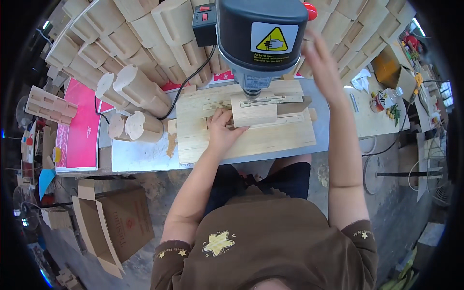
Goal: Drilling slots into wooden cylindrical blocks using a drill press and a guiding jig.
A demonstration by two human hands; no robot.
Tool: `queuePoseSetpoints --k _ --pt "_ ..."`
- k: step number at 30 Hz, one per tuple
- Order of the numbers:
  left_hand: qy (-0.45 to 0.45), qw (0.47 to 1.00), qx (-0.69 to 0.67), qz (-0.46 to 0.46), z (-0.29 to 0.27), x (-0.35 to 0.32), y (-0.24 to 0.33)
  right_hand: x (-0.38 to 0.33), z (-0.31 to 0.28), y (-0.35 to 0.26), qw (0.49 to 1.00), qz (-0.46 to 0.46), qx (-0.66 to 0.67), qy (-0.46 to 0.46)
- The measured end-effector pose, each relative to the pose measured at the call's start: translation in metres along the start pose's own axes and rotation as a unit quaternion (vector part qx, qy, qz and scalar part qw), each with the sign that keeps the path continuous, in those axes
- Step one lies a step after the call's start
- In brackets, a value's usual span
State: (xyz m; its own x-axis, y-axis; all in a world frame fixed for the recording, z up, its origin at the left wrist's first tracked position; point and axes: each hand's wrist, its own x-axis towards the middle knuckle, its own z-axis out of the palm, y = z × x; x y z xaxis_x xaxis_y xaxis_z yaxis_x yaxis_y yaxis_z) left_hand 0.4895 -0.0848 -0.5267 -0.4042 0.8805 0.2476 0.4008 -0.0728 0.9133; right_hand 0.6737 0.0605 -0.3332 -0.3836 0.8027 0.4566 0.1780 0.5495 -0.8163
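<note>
A rounded wooden block [253, 112] lies on a pale wooden jig board [270, 140] under the dark head of a drill press [261, 34]. My left hand [221, 129] presses against the block's left end, fingers curled on it. My right hand [320, 60] is raised beside the press head, near a red knob [311, 10]; it is blurred, and I cannot tell whether it grips anything.
Several similar wooden pieces [137, 87] are stacked behind and left of the press. Two short round pieces [135, 126] lie on the bench at left. A pink sheet [79, 125], an open cardboard box [113, 224] on the floor, and a plastic bottle [386, 99] at right.
</note>
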Motion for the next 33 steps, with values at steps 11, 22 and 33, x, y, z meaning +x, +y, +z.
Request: queuePoseSetpoints --k 11,22,33 --pt "-0.079 0.995 0.048 0.045 -0.115 -0.056 0.058 -0.136 -0.027 0.034 0.959 -0.002 -0.131 -0.252" --pt "0.076 0.912 -0.231 -0.331 -0.151 -0.077 0.111 -0.148 -0.048 -0.015 0.968 0.047 -0.049 -0.24" --pt "-0.009 0.925 -0.241 -0.293 -0.096 -0.075 0.101 -0.148 -0.022 0.014 0.969 0.06 0.043 -0.235"
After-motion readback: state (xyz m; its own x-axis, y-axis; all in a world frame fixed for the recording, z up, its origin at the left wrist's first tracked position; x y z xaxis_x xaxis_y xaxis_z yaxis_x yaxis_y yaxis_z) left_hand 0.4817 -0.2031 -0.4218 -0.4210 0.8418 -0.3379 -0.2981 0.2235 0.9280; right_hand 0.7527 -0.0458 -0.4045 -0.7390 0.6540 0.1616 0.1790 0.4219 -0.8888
